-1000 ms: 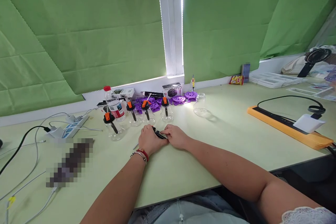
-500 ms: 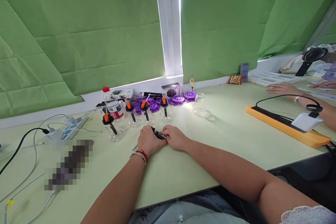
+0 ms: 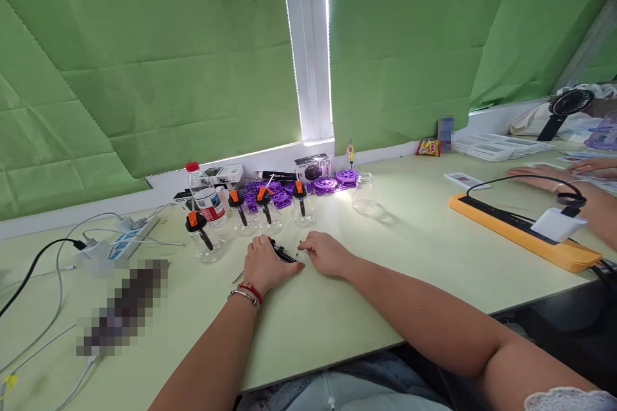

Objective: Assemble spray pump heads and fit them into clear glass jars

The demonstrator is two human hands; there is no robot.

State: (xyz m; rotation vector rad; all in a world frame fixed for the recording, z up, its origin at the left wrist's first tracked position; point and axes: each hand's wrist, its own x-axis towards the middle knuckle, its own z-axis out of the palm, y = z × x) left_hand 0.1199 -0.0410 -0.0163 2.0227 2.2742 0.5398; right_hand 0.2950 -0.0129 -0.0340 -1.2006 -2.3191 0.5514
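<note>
Close to the table's middle, my left hand (image 3: pixel 265 266) is closed round a slim black plastic part (image 3: pixel 283 253), most of it hidden under the fingers. A thin metal rod (image 3: pixel 238 275) sticks out on the left of that hand. Just to the right is my right hand (image 3: pixel 325 253), apart from the black part, its fingers curled with thumb and index together; whatever they hold, if anything, is too small to make out. A tiny dark bit (image 3: pixel 297 255) lies between the hands. Behind them stand several clear glass bottles (image 3: pixel 209 249) with black-and-orange tops (image 3: pixel 196 221).
Purple plastic pieces (image 3: pixel 325 186), a red-capped bottle (image 3: pixel 207 196), a boxed cup holder (image 3: pixel 313 168) and an open glass bottle (image 3: pixel 366 199) stand at the back. An orange power strip (image 3: pixel 511 231) lies right, beside a co-worker's hands (image 3: pixel 540 176). Cables and a white power strip (image 3: pixel 132 241) are left.
My right hand has come off the black part and moved slightly right, opening a gap. My left hand has shifted a little left with the part. A co-worker's hand has moved right.
</note>
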